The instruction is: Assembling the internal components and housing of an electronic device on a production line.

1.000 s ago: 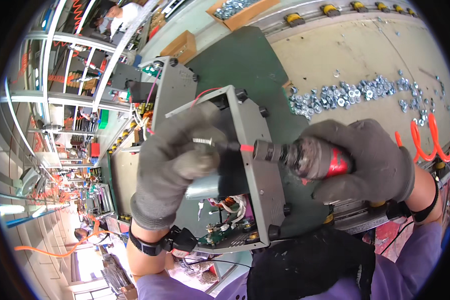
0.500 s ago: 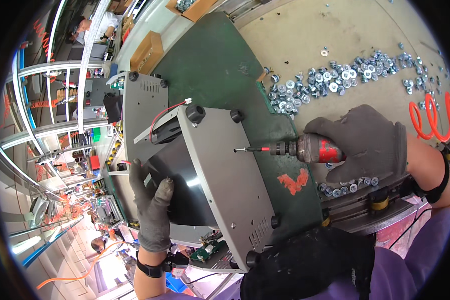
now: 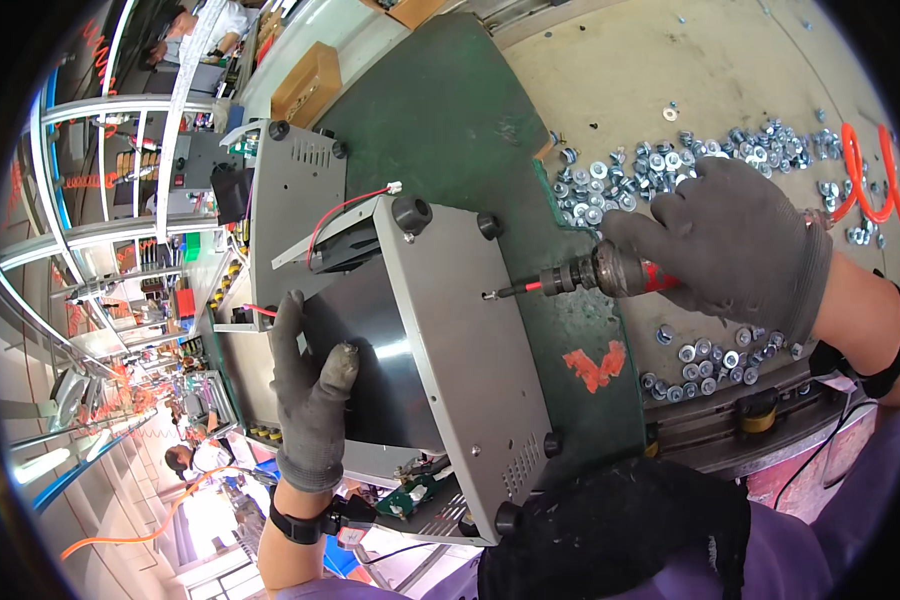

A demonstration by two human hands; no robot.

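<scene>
A grey metal case (image 3: 470, 350) with black round feet stands on its side on a green work mat (image 3: 425, 110). My gloved left hand (image 3: 315, 400) lies against its glossy black panel (image 3: 375, 370), thumb and forefinger apart; the other fingers are partly hidden. My gloved right hand (image 3: 735, 240) is wrapped round a red and dark power screwdriver (image 3: 620, 272). Its bit points left at the case's footed face. A small silver screw (image 3: 490, 295) shows at the bit's tip, by that face; how deep it sits I cannot tell. A red wire (image 3: 345, 208) with a white connector sticks out above the panel.
Many silver flanged bolts (image 3: 660, 165) lie loose beyond the mat, and more (image 3: 710, 362) near the rail. An orange coiled hose (image 3: 865, 180) hangs at the right. Behind stand a second metal case (image 3: 300, 190) and a cardboard box (image 3: 305, 85). Other people work farther off.
My right hand has risen and tilted the screwdriver, uncovering more bolts below it. A screw now shows at the bit's tip. My left hand stays on the panel; the whole view has shifted slightly.
</scene>
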